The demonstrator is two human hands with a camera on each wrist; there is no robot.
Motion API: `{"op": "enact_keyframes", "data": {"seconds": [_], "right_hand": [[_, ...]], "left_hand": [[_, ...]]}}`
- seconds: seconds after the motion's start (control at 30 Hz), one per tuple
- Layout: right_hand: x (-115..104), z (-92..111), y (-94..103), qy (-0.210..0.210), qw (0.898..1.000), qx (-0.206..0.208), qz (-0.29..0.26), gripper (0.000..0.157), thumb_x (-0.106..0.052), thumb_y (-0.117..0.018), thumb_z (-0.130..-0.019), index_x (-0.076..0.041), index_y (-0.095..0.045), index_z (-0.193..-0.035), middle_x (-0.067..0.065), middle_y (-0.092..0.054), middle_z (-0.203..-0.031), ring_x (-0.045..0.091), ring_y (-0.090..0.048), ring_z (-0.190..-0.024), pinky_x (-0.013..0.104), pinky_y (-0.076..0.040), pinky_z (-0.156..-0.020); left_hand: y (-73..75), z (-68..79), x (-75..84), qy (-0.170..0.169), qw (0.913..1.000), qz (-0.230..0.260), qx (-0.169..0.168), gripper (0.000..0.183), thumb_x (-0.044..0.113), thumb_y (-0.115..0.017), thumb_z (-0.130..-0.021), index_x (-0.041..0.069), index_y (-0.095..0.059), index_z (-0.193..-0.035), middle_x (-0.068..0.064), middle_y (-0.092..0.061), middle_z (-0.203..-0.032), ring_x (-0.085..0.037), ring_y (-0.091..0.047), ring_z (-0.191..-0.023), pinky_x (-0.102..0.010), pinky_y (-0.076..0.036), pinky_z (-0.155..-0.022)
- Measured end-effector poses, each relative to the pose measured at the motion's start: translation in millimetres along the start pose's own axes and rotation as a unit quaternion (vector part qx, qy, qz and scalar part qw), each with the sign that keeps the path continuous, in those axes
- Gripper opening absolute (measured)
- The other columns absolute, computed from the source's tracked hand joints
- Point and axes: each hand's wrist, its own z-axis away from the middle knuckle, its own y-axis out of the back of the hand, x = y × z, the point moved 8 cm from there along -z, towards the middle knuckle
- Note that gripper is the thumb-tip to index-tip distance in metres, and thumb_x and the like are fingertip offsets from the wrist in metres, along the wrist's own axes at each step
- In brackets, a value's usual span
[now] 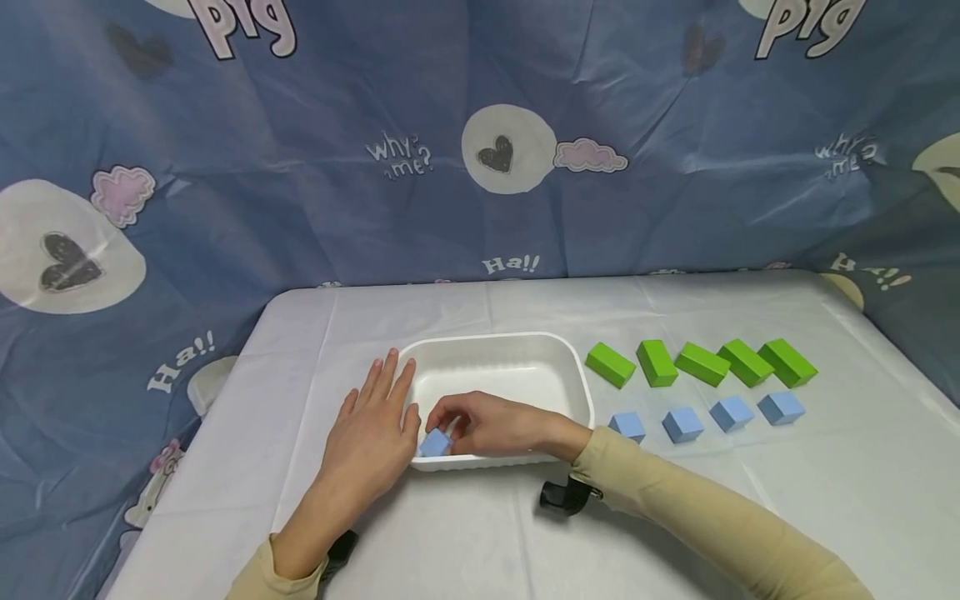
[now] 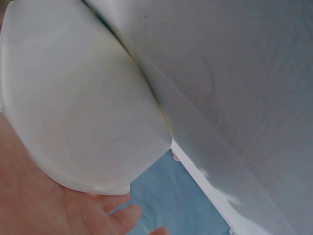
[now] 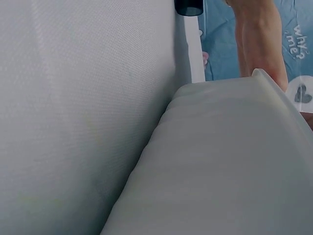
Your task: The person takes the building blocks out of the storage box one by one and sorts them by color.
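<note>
A white plastic tray (image 1: pixel 510 371) stands on the table. Over its near left corner, my right hand (image 1: pixel 491 425) reaches in and pinches a small blue cube (image 1: pixel 436 443) between thumb and fingers. My left hand (image 1: pixel 371 437) lies along the tray's left side, fingers straight and thumb at the rim. In the left wrist view the tray's outer wall (image 2: pixel 88 98) covers part of the left hand (image 2: pixel 44 181). The right wrist view is mostly filled by the tray wall (image 3: pixel 230 156), which hides the right hand's fingers and the cube; the left arm (image 3: pixel 261 44) shows beyond it.
Right of the tray, several green blocks (image 1: pixel 702 363) form a back row. In front of them is a row of several blue cubes (image 1: pixel 682 425), the leftmost near the tray and the right sleeve. A white cloth (image 1: pixel 465 533) covers the table; a patterned blue curtain (image 1: pixel 337 200) hangs behind.
</note>
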Motion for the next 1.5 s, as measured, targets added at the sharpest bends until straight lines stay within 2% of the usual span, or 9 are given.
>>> {"op": "enact_keyframes", "data": {"seconds": [0.13,0.33,0.5,0.73,1.0,1.13,1.3,1.5], "right_hand": [[1,1,2.8,-0.017,0.999,0.027,-0.006,0.028,0.005,-0.068,-0.086,-0.006,-0.062,-0.111,-0.001,-0.063,-0.103,0.015,-0.063,-0.091,0.024,-0.05,-0.082],[3,0,13.0,-0.042,0.995,0.093,0.008,0.028,-0.004,-0.075,-0.081,-0.012,-0.061,-0.104,-0.003,-0.064,-0.098,0.011,-0.064,-0.083,0.024,-0.05,-0.076],[3,1,23.7,-0.039,0.987,0.152,0.018,0.029,-0.005,-0.074,-0.081,-0.013,-0.06,-0.105,-0.004,-0.063,-0.099,0.011,-0.063,-0.084,0.025,-0.05,-0.074],[-7,7,39.0,0.005,0.97,0.241,-0.002,0.029,-0.009,-0.074,-0.084,-0.013,-0.061,-0.11,-0.002,-0.062,-0.106,0.015,-0.063,-0.092,0.03,-0.052,-0.075],[-21,19,50.4,0.08,0.94,0.332,-0.004,0.032,-0.015,-0.076,-0.085,-0.018,-0.062,-0.114,-0.005,-0.065,-0.106,0.017,-0.064,-0.095,0.041,-0.052,-0.079],[-23,24,52.3,0.093,0.933,0.347,-0.02,0.031,-0.017,-0.076,-0.087,-0.021,-0.062,-0.115,-0.005,-0.065,-0.105,0.018,-0.063,-0.095,0.038,-0.052,-0.079],[-25,27,50.3,0.096,0.938,0.331,-0.026,0.032,-0.016,-0.076,-0.086,-0.019,-0.064,-0.115,-0.003,-0.067,-0.101,0.014,-0.064,-0.09,0.033,-0.052,-0.077],[-32,34,49.9,0.102,0.942,0.32,-0.002,0.032,-0.015,-0.077,-0.085,-0.018,-0.064,-0.114,-0.004,-0.067,-0.099,0.013,-0.064,-0.089,0.031,-0.053,-0.076]], "left_hand": [[-0.8,-0.1,-1.3,0.002,1.0,0.001,-0.001,0.056,0.028,-0.037,-0.103,0.01,-0.031,-0.155,-0.01,-0.017,-0.163,-0.029,-0.014,-0.149,-0.061,-0.021,-0.111],[0.2,-1.6,-3.9,0.0,1.0,-0.008,0.002,0.055,0.028,-0.037,-0.103,0.009,-0.031,-0.155,-0.011,-0.016,-0.163,-0.027,-0.013,-0.149,-0.061,-0.02,-0.111],[0.3,-2.0,-4.7,0.002,1.0,-0.009,0.003,0.055,0.028,-0.036,-0.103,0.009,-0.032,-0.155,-0.011,-0.016,-0.163,-0.027,-0.012,-0.149,-0.061,-0.02,-0.111],[1.2,-2.4,-4.6,0.004,0.9998,-0.019,0.004,0.056,0.029,-0.037,-0.103,0.008,-0.032,-0.154,-0.011,-0.018,-0.162,-0.027,-0.014,-0.149,-0.062,-0.021,-0.111],[3.4,-3.0,-4.5,0.008,0.9998,-0.016,0.002,0.056,0.029,-0.037,-0.103,0.008,-0.031,-0.155,-0.011,-0.018,-0.162,-0.026,-0.013,-0.149,-0.061,-0.02,-0.111],[3.1,-2.9,-3.5,0.008,0.9999,-0.013,-0.001,0.057,0.028,-0.038,-0.103,0.007,-0.029,-0.155,-0.01,-0.018,-0.162,-0.027,-0.013,-0.149,-0.062,-0.019,-0.111],[1.3,-2.5,-2.3,0.006,0.9998,-0.018,-0.002,0.057,0.028,-0.038,-0.103,0.007,-0.028,-0.156,-0.01,-0.019,-0.162,-0.027,-0.013,-0.149,-0.062,-0.019,-0.111],[1.3,-0.6,-2.7,0.008,0.9998,-0.021,-0.003,0.058,0.029,-0.037,-0.103,0.009,-0.027,-0.156,-0.009,-0.018,-0.162,-0.026,-0.012,-0.149,-0.062,-0.019,-0.111]]}}
